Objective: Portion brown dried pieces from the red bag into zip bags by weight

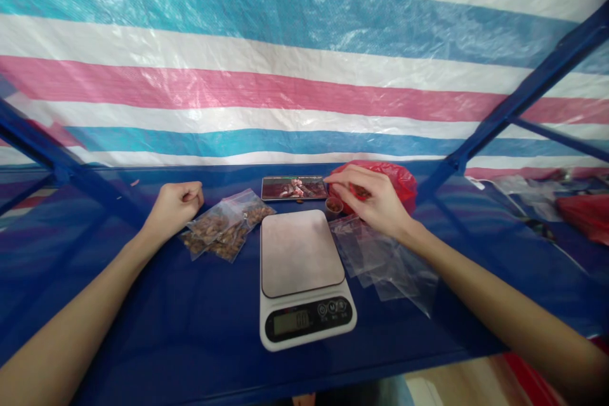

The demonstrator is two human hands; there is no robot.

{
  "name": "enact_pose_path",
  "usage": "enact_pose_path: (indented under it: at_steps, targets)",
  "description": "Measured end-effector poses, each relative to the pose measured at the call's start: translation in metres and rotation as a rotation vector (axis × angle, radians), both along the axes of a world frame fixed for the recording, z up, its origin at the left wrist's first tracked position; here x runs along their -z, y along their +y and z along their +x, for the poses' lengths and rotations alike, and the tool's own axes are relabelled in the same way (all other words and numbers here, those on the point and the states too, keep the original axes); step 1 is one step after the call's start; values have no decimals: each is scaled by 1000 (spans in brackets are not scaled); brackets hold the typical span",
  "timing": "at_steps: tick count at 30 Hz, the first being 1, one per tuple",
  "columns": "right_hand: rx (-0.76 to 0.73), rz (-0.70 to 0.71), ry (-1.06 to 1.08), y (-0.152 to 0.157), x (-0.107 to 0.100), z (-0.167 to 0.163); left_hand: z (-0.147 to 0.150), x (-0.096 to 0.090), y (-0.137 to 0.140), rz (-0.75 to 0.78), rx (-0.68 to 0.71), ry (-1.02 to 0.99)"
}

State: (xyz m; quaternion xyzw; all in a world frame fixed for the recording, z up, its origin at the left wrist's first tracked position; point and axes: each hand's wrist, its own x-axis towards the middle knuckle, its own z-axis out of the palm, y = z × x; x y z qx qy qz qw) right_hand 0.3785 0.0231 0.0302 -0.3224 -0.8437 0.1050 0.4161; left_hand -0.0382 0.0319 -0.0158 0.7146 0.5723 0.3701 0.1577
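My left hand (178, 206) is curled into a fist beside clear zip bags (221, 228) filled with brown nut-like pieces. No object shows in it. My right hand (368, 196) reaches over a red plastic bag (402, 181), its thumb and fingers stretched out with a gap between them. Its fingertips are at the right edge of a phone (292, 188) showing a picture; whether they touch it is unclear. Below them stands a small cup (333, 206) with brown contents. A white kitchen scale (302, 260) sits between my hands, its platform bare and its display apparently reading 0.0.
Several flat, clear zip bags (385, 263) lie right of the scale under my right wrist. One brown piece (299, 202) rests before the phone. The blue table (190, 336) is bounded by blue metal bars (490, 114) and a striped sheet (285, 89) behind.
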Motion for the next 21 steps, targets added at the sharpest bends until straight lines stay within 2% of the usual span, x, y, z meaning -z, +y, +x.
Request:
enact_pose_path:
  at_steps: [4, 8, 16, 21]
  targets:
    - [-139, 12, -393, 28, -13, -20, -2, 2, 1, 13, 4, -10]
    - [-289, 72, -662, 52, -11, -40, -4, 4, 3, 12, 8, -19]
    - [-403, 144, -799, 66, -5, -55, -6, 7, 3, -2, -3, -57]
    - [-412, 178, -832, 67, -3, -56, -6, 8, 2, 2, 14, -53]
